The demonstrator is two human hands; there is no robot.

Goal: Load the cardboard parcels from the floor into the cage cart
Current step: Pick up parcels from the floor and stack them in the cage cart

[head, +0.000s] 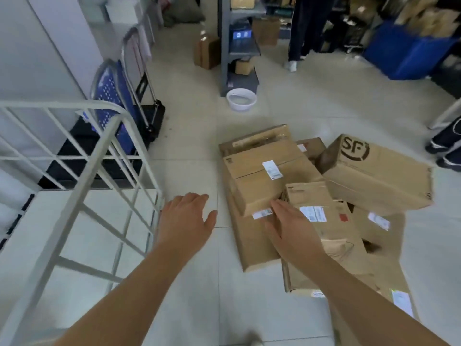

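Seven or eight cardboard parcels [249, 240] lie heaped on the pale tiled floor [194, 283], right of its middle, all outside the cart. They are brown, rectangular and taped. Most are flat and long, and several carry white labels. The bulkiest, the SF box [376, 171], sits tilted on the heap's far right and bears a black printed logo.

One cart [74, 171] stands at the floor's left edge, its cage wall made of white metal tubing with thin crossbars.

Two bare hands reach forward. The left hand [187, 216] hovers open with straight fingers over bare floor between cart and heap, touching nothing. The right hand [289, 228] is also open, its fingertips against the near end of a long parcel [262, 176] on top of the heap, with no finger curled round it.

Farther back stand one blue perforated chair [109, 96], one black trolley [149, 116], one round white basin [241, 99], one grey metal rack [237, 46] and one blue bin [404, 53]. Two other people's legs show, one pair [304, 33] at the far edge and one [446, 146] at the right edge.
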